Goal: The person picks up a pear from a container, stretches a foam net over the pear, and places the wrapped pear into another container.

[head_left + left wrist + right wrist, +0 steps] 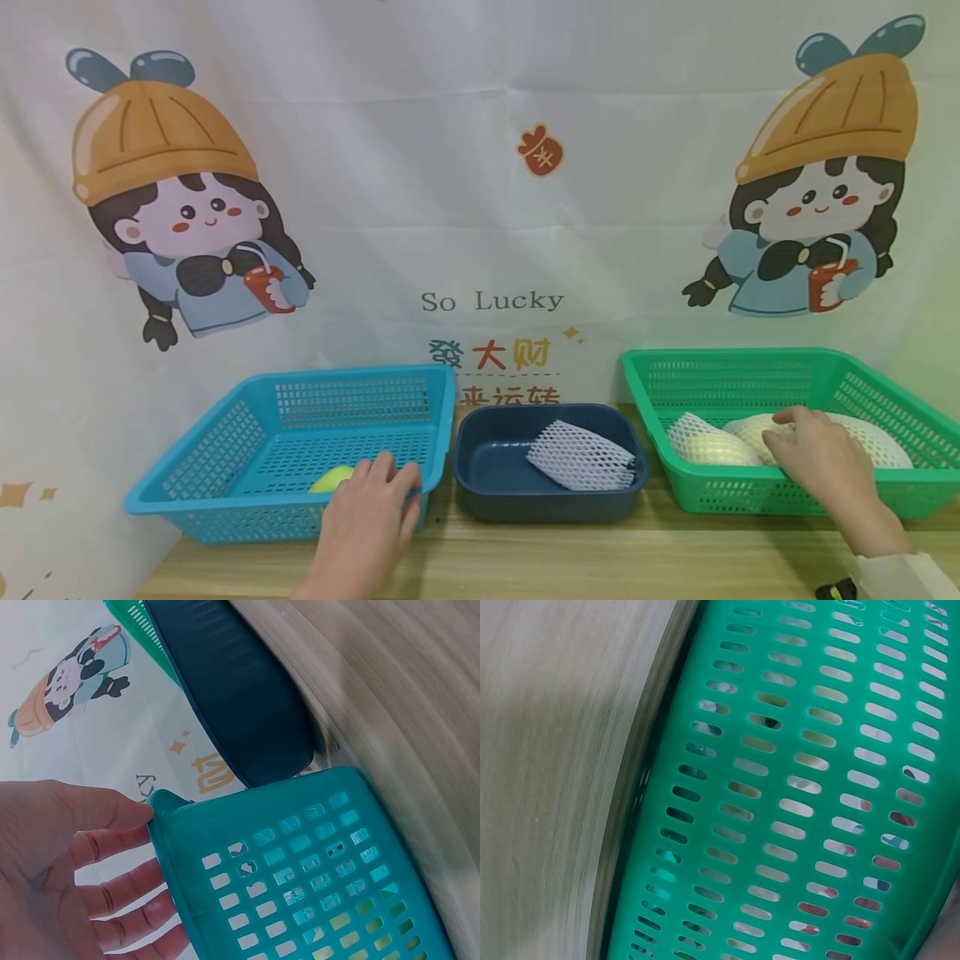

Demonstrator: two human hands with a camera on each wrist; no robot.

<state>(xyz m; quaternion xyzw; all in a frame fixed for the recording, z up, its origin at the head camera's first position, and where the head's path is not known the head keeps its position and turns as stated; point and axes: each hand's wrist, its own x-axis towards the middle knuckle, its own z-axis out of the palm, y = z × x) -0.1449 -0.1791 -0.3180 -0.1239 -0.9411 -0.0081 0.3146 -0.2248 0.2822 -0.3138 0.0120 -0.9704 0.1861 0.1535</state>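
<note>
My left hand reaches over the near right corner of the blue basket, its fingers loosely spread. In the left wrist view the thumb lies at the basket's rim. A yellow-green round fruit sits inside, just left of that hand and partly hidden by it. Over the front rim of the green basket extends my right hand, its bent fingers at a pale fruit in a white foam net. Whether it touches that fruit is unclear. Other netted fruits lie beside it.
Between the baskets stands a navy basin holding a white foam net. All three containers are on a wooden table. A printed cloth hangs behind them. A small black-and-yellow object shows by the right sleeve.
</note>
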